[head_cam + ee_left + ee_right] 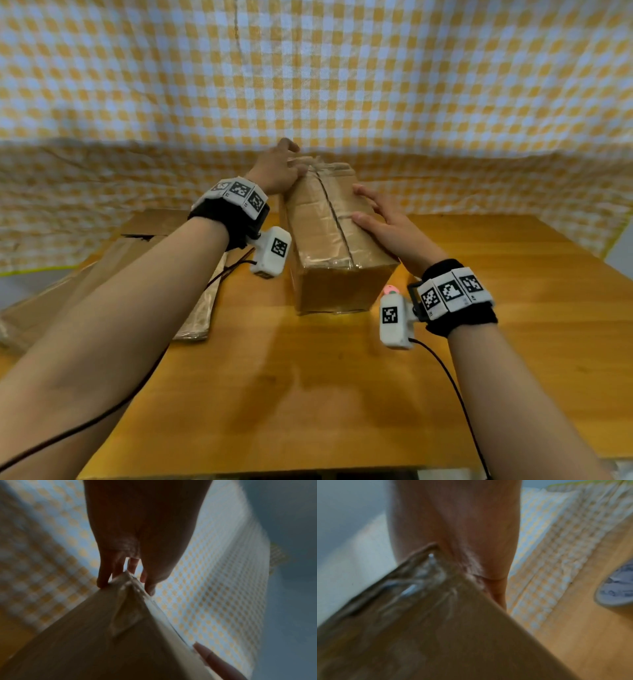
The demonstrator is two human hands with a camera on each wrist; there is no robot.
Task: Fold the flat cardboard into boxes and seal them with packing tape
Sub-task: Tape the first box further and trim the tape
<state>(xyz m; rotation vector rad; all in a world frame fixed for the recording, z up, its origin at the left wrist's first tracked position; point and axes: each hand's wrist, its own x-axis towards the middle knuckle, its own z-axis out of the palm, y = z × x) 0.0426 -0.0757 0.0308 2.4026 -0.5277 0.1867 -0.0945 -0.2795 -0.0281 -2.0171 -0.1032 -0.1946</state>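
A folded brown cardboard box (329, 240) stands on the wooden table (308, 394), with clear tape (334, 219) running along its top seam and over both ends. My left hand (277, 168) reaches to the box's far left corner. In the left wrist view its fingers (102, 580) are spread and press the crinkled tape on the box (102, 635). My right hand (380, 216) lies flat on the right half of the top, fingers straight; in its wrist view the palm (462, 527) rests on the taped edge of the box (436, 635).
Flat cardboard sheets (144, 246) are stacked at the table's left. A tape roll (616, 586) lies on the table right of the box. A small pink object (391, 290) shows beside my right wrist. Yellow checked cloth (308, 85) hangs behind the table.
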